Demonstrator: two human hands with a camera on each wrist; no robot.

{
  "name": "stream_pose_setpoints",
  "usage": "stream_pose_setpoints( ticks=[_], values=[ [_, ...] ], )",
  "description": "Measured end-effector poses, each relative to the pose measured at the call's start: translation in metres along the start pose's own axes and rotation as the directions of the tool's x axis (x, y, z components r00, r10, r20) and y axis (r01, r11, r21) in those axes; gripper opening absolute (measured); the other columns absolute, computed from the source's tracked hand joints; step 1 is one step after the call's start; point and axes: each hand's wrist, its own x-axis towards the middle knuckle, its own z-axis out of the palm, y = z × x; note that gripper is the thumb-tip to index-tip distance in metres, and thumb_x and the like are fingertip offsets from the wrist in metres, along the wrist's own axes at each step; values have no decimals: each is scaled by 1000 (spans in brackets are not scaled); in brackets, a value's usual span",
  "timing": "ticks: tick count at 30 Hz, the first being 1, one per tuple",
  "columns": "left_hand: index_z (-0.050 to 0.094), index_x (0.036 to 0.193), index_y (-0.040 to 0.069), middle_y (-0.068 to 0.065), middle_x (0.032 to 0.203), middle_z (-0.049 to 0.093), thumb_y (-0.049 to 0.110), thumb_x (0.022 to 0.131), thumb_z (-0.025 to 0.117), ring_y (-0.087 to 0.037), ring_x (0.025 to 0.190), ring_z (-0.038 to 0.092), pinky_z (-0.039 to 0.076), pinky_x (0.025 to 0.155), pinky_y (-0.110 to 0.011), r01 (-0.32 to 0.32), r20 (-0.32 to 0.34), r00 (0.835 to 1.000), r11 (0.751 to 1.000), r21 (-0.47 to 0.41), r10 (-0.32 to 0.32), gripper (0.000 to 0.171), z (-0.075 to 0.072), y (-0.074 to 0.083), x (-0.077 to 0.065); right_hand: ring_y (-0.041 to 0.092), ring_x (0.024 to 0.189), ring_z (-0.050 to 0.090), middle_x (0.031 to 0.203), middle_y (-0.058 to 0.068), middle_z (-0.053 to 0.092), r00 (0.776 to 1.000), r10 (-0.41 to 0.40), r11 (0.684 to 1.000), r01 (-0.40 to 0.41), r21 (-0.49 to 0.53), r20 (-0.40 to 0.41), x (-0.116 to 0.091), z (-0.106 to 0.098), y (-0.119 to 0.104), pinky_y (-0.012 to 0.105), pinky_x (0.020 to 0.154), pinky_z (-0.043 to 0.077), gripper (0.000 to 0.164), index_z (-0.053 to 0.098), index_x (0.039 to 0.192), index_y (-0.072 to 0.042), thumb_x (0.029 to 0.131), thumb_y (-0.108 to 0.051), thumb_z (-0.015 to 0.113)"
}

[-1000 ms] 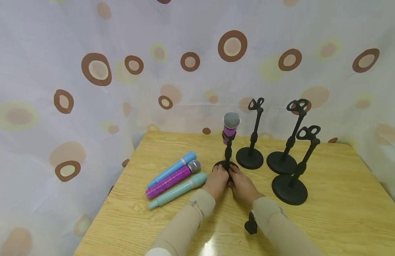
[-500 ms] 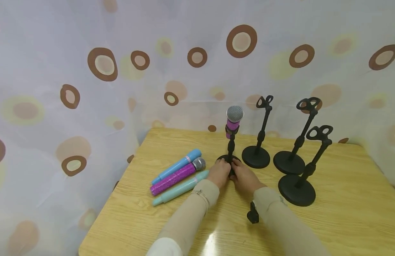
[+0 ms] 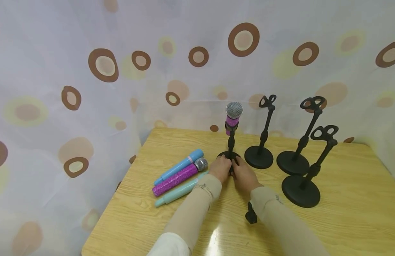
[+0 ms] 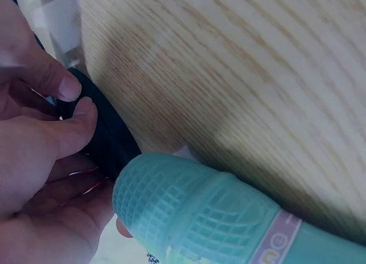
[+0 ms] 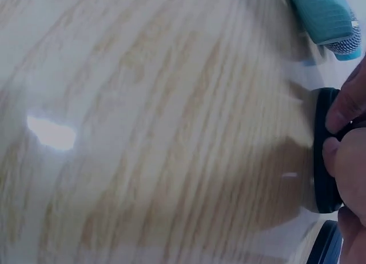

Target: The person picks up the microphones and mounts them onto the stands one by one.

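Both hands hold the round black base of a tabletop microphone stand (image 3: 231,142). A glittery purple microphone (image 3: 232,121) with a silver mesh head sits in its clip. My left hand (image 3: 220,168) grips the left side of the base, and my right hand (image 3: 243,174) grips the right side. In the left wrist view the two thumbs lie close together on the rim of the base (image 4: 108,130); the other fingers are partly hidden. Just left of the left hand lies a mint-green microphone (image 3: 179,191), whose head fills the lower part of that view.
A second purple microphone (image 3: 176,180) and a blue one (image 3: 179,166) lie beside the mint one on the wooden table (image 3: 146,220). Several black stands with bare clips stand to the right, the closest being one stand (image 3: 259,157). A small black piece (image 3: 251,215) is at the right cuff.
The stand with its purple microphone has slid slightly back and left, both hands staying on its base. The head view has shifted a little. The other microphones and stands keep their places.
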Motion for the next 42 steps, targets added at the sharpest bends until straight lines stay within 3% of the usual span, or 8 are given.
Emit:
stream_pose_setpoints(
  ticks=[10, 19, 25, 30, 33, 36, 39, 42],
  values=[
    [68, 126, 9, -11, 131, 64, 13, 95, 67, -23, 122, 59, 53, 99, -30, -12, 34, 999, 1000, 8, 11, 31, 0, -3, 6, 46, 128, 52, 144, 33, 46, 999, -32, 999, 32, 23, 34, -8, -9, 9, 52, 102, 49, 47, 51, 137, 10, 95, -5, 64],
    [57, 137, 2, -13, 147, 52, 10, 100, 57, -26, 135, 50, 56, 96, -33, 11, 64, 998, 998, 59, -14, 38, 5, -2, 7, 42, 124, 57, 139, 28, 53, 999, -39, 997, 38, 66, 10, -22, -15, 18, 52, 99, 51, 36, 57, 133, 6, 99, -6, 57],
    [55, 140, 6, -16, 148, 50, 18, 104, 51, -29, 132, 54, 59, 89, -36, -12, 151, 988, 981, 193, -18, 38, -7, 5, 1, 38, 119, 59, 132, 21, 56, 997, 69, 996, -68, 58, -19, -34, -26, 35, 52, 99, 51, 32, 59, 129, 3, 99, -8, 55],
    [65, 133, 24, -4, 130, 65, 23, 101, 57, -24, 114, 66, 59, 88, -38, -39, 218, 976, 961, 273, -23, 32, -27, 28, -3, 42, 125, 53, 136, 23, 51, 986, 166, 985, -166, 38, 2, -38, -36, 55, 56, 104, 47, 36, 55, 133, 6, 101, -11, 51],
    [66, 128, 29, 3, 120, 67, 26, 101, 57, -17, 107, 66, 58, 84, -33, -87, 195, 980, 966, 243, 39, 29, -36, 48, 1, 44, 128, 50, 140, 26, 47, 979, 205, 978, -205, 31, 0, -36, -39, 66, 58, 105, 44, 38, 52, 134, 8, 101, -11, 48],
    [63, 131, 24, 2, 121, 64, 26, 103, 52, -16, 108, 63, 59, 84, -31, -143, 119, 985, 970, 195, 122, 30, -40, 63, 9, 45, 127, 51, 140, 28, 47, 975, 221, 975, -220, 35, -37, -33, -40, 73, 57, 104, 45, 37, 52, 132, 11, 102, -11, 48],
    [59, 131, 18, -1, 121, 61, 26, 105, 48, -15, 108, 62, 60, 81, -29, -180, 38, 984, 976, 126, 176, 30, -37, 70, 20, 47, 122, 53, 136, 32, 49, 973, 221, 975, -218, 37, -71, -30, -42, 77, 57, 102, 47, 35, 53, 129, 13, 103, -11, 48],
    [55, 134, 16, -2, 129, 59, 30, 104, 49, -16, 115, 61, 60, 83, -29, -188, 9, 982, 980, 70, 188, 33, -31, 73, 29, 50, 122, 52, 137, 36, 47, 973, 225, 974, -224, 38, -53, -30, -44, 78, 59, 101, 47, 38, 51, 130, 16, 103, -11, 49]
  ],
)
